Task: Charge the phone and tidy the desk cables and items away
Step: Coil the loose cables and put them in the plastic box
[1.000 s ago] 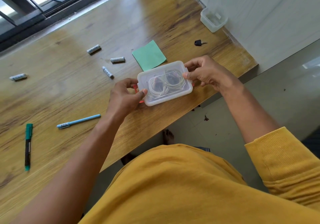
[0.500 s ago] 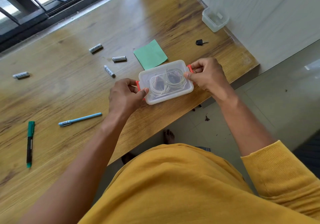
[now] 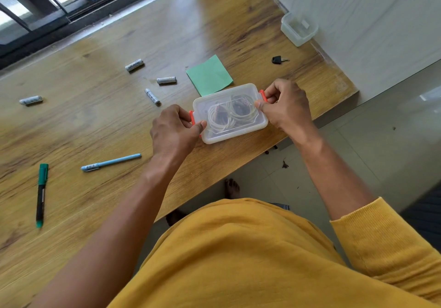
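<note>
wooden desk [image 3: 95, 121] by window | left hand [image 3: 175, 132], right hand [image 3: 285, 107] pinch lidded box [image 3: 230, 113] ends | green note [image 3: 209, 75] just behind box | batteries, pens to its left

The box [image 3: 229, 113] lid clouds the coiled cables [image 3: 230, 117] and dark items inside; battery [image 3: 134, 65] print is too small to read; fingers [image 3: 270, 97] hide most of each orange clip [image 3: 262, 93]

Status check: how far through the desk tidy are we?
Done: coiled cables sit inside the lidded clear box. In hand: left hand and right hand are at its orange end clips. Left: four batteries, blue pen, green marker, key and green note lie loose on the desk. No phone in view.
</note>
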Tool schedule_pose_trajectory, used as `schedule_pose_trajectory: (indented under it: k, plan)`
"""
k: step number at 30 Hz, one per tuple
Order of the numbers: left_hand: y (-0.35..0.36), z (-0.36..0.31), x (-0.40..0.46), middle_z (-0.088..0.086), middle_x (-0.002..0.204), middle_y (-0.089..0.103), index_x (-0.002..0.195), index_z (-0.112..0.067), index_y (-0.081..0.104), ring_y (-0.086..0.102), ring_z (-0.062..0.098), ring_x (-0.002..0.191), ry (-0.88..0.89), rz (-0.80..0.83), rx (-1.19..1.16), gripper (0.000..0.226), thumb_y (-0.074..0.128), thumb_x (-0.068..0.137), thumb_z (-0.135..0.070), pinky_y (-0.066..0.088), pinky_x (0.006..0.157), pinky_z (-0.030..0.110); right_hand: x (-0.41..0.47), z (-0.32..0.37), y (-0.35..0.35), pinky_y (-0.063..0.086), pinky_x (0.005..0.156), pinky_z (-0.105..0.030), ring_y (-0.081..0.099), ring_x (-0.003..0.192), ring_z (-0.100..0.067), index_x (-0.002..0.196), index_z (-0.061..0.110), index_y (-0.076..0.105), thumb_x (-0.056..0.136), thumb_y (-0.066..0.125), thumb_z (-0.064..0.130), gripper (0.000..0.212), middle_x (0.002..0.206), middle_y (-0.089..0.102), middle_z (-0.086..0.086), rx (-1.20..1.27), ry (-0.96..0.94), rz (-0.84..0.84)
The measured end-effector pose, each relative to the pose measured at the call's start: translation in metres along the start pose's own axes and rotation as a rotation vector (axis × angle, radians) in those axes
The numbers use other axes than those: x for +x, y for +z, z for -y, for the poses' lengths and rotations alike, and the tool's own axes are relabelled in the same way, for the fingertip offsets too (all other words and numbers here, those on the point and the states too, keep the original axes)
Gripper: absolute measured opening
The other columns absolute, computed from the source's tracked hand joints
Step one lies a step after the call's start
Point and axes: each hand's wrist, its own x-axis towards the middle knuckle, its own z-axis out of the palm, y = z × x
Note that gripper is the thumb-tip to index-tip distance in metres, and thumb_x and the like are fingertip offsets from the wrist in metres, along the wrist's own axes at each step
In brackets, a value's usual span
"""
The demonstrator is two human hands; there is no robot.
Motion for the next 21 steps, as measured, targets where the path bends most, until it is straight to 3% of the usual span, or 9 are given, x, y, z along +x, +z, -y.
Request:
schedule_pose_trajectory:
  k: [6, 11, 15, 18, 21]
  plan:
    - [0.003, -0.005, 0.001, -0.006, 0.082, 0.071, 0.090, -0.020, 0.069, 0.071, 0.014, 0.083, 0.038, -0.004, 0.055, 0.024, 0.090, 0.084, -0.032, 0.059, 0.080, 0.038, -0.004, 0.004, 0.008, 0.055, 0.069, -0.033, 0.066, 0.083, -0.018, 0.095, 0.017, 0.064, 0.089, 0.083, 0.026, 0.021, 0.088, 0.067, 0.004, -0.095, -0.054, -0.068]
    - [0.004, -0.010, -0.002, -0.005, 0.084, 0.068, 0.090, -0.018, 0.068, 0.067, 0.015, 0.082, 0.073, -0.029, 0.116, 0.021, 0.087, 0.087, -0.027, 0.037, 0.063, 0.017, -0.005, 0.005, 0.011, 0.056, 0.069, -0.035, 0.066, 0.086, -0.021, 0.095, 0.018, 0.064, 0.090, 0.082, 0.026, 0.021, 0.093, 0.068, 0.000, -0.128, -0.077, -0.108]
    - [0.003, -0.008, -0.004, -0.005, 0.083, 0.068, 0.091, -0.018, 0.067, 0.067, 0.016, 0.081, 0.084, -0.037, 0.097, 0.023, 0.086, 0.087, -0.028, 0.040, 0.065, 0.020, -0.004, 0.002, 0.006, 0.054, 0.068, -0.033, 0.064, 0.080, -0.015, 0.092, 0.019, 0.064, 0.088, 0.083, 0.025, 0.021, 0.081, 0.063, 0.008, -0.046, -0.062, -0.067]
    - [0.002, -0.007, -0.008, -0.006, 0.082, 0.067, 0.095, -0.018, 0.066, 0.065, 0.015, 0.080, 0.101, -0.050, 0.100, 0.025, 0.085, 0.088, -0.033, 0.039, 0.063, 0.019, -0.002, 0.000, 0.001, 0.055, 0.072, -0.029, 0.066, 0.080, -0.010, 0.096, 0.017, 0.069, 0.086, 0.084, 0.027, 0.021, 0.084, 0.067, 0.009, 0.046, -0.003, -0.031]
    - [0.001, -0.005, -0.009, -0.006, 0.085, 0.070, 0.103, -0.020, 0.069, 0.069, 0.014, 0.083, 0.063, -0.044, 0.071, 0.028, 0.084, 0.089, -0.039, 0.053, 0.076, 0.030, 0.000, 0.001, -0.003, 0.061, 0.079, -0.030, 0.070, 0.086, -0.007, 0.106, 0.017, 0.074, 0.084, 0.086, 0.026, 0.027, 0.092, 0.073, 0.008, 0.134, 0.074, 0.003]
